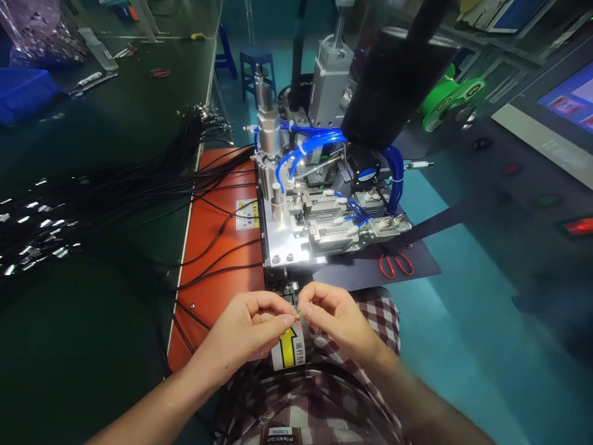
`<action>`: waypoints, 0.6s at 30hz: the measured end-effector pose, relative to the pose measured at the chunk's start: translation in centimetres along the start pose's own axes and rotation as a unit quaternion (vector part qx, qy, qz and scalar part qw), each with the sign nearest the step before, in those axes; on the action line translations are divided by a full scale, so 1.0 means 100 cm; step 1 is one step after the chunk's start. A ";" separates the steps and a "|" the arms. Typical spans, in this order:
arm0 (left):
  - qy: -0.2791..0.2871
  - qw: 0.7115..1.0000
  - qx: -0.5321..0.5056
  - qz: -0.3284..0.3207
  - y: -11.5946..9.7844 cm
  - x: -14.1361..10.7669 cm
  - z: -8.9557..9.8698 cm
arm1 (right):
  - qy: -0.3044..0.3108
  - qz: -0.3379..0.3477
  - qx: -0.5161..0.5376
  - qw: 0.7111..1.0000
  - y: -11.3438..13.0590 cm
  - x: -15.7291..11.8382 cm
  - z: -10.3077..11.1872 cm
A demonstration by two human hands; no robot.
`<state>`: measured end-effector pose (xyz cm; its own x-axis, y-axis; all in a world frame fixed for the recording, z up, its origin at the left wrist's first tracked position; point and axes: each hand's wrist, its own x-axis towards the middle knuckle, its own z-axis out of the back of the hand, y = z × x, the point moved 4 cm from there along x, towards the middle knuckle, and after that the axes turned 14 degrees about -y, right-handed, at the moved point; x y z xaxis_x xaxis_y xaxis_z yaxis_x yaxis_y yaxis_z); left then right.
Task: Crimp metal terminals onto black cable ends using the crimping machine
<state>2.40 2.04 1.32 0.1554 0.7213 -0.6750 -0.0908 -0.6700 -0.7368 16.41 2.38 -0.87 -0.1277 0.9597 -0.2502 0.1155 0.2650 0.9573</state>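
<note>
Close together in front of the lap, my two hands pinch thin coloured wires (pixel 299 314), green-yellow and pinkish red. My left hand (pixel 252 327) has thumb and forefinger closed on them from the left. From the right, my right hand (pixel 336 318) pinches the same wires at their other side. Just beyond the fingertips stands a metal machine (pixel 287 235) with blue air tubes and small cylinders. A label with a yellow arrow (pixel 288 349) shows below the wires. Black cables (pixel 227 253) run from the machine's left side across an orange-red plate (pixel 208 235).
A large bundle of black cables (pixel 152 167) with shiny ends lies on the dark table at left. Red-handled scissors (pixel 396 266) rest right of the machine. A black cylindrical part (pixel 393 86) hangs overhead. A blue stool (pixel 257 68), green spool (pixel 451 102) and screen (pixel 569 93) are farther back.
</note>
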 end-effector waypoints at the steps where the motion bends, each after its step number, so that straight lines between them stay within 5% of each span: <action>1: 0.002 1.000 0.009 -0.001 -0.001 0.000 0.000 | 0.014 0.008 -0.012 1.000 0.002 0.002 0.001; 5: -0.006 1.000 0.014 -0.011 -0.002 -0.001 -0.001 | 0.042 0.010 -0.030 0.999 0.006 0.006 0.003; 18: -0.061 0.998 -0.017 -0.025 0.001 0.000 0.000 | -0.080 0.030 -0.101 0.991 0.001 -0.016 -0.008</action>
<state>2.42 1.96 1.21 0.0386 0.7686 -0.6386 -0.0519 -0.6367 -0.7694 15.83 0.80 -0.26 0.0338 0.9800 -0.1959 -0.0843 0.1981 0.9766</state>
